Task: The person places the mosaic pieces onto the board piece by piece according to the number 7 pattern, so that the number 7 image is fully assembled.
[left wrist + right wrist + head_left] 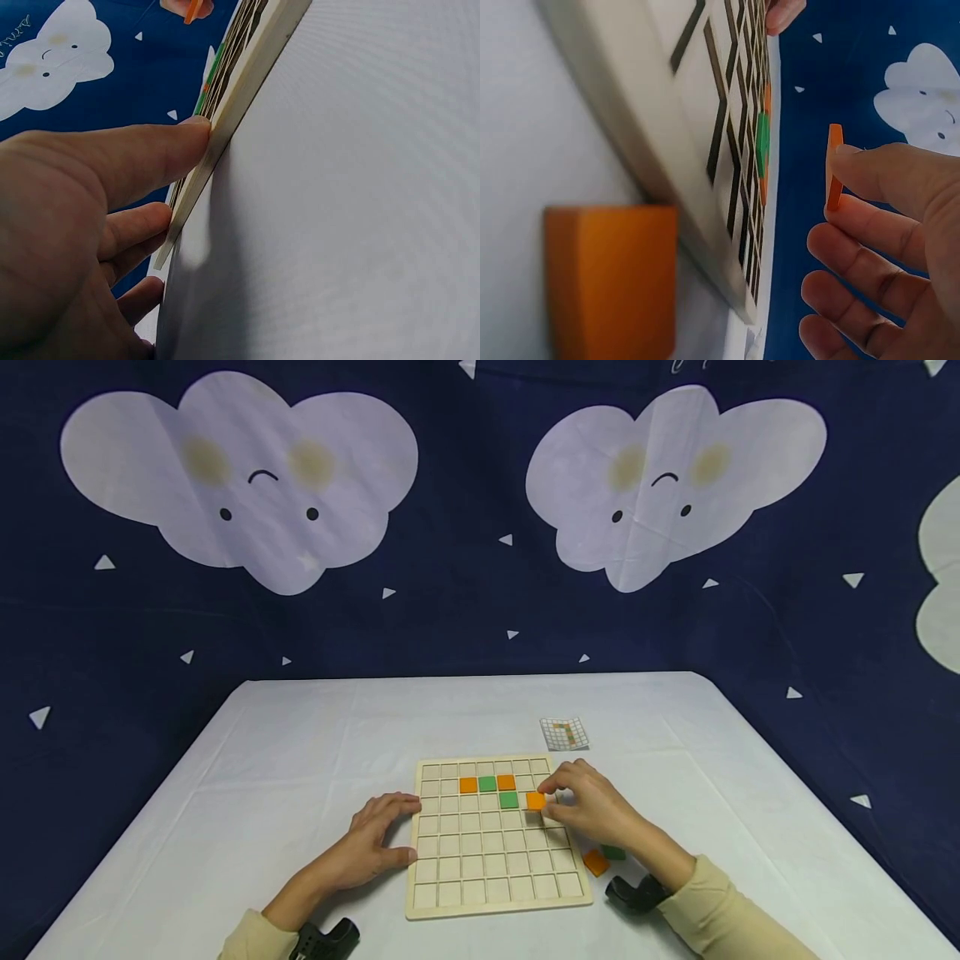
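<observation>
My right hand (600, 802) pinches an orange square tile (535, 801) between thumb and fingers, above the right part of a wooden grid board (471, 867). In the right wrist view the same tile (835, 169) is seen edge-on, held off the board. Two orange tiles with a green tile (487, 783) between them lie in one upper row, and another green tile (508, 799) sits below the right orange one. Along the board's left edge rests my left hand (367, 843), fingers spread and fairly straight; its thumb (161, 154) touches the rim in the left wrist view.
Beside the board's right edge lie a loose orange tile (596, 862) and a green tile (613, 852), partly under the right forearm. A small printed pattern card (564, 734) is behind the board on the white table (300, 727). A dark cloud-patterned curtain (465, 635) hangs behind.
</observation>
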A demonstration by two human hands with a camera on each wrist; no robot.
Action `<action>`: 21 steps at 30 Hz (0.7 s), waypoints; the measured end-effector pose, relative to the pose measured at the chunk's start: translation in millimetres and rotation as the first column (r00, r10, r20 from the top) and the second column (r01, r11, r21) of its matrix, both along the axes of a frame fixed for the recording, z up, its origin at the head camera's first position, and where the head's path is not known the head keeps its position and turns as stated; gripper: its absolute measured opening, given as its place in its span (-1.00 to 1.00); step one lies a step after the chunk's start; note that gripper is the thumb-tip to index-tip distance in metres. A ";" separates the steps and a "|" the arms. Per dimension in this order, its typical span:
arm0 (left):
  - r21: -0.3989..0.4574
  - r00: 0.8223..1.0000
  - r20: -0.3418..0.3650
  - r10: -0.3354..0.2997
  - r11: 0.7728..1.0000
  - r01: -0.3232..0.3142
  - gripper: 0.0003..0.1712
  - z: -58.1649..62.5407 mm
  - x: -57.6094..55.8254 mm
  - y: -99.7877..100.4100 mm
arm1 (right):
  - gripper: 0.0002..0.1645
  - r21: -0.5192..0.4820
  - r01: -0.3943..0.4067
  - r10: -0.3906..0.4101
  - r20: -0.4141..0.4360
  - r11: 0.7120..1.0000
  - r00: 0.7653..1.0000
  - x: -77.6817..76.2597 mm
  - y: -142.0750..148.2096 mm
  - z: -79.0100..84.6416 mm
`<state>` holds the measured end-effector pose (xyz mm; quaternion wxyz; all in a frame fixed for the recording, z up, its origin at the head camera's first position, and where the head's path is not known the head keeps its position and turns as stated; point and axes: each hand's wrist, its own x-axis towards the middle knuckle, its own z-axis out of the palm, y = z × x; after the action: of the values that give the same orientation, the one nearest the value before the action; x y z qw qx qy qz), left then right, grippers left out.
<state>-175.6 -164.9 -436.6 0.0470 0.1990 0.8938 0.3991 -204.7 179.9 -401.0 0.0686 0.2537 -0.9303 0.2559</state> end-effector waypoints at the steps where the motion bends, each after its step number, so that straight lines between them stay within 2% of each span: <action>1: 0.000 1.000 0.003 0.002 1.000 -0.002 -0.33 0.3 0.0 0.1 | -0.79 0.003 -0.001 0.001 0.002 1.000 1.000 -0.2 -1.6 0.3; 13: -0.006 1.000 0.003 -0.005 1.000 0.005 -0.33 1.2 0.0 -0.5 | -0.77 0.017 -0.006 0.006 0.022 1.000 1.000 -1.7 -17.6 1.6; 21: 0.008 1.000 0.010 0.004 1.000 -0.004 -0.34 0.9 0.8 -0.3 | -0.76 0.025 -0.040 0.040 0.008 0.999 0.999 -2.4 -21.8 0.7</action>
<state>-174.8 -165.2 -435.7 0.0498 0.1953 0.8923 0.4039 -207.2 158.1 -400.4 0.0567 0.2719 -0.9284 0.2467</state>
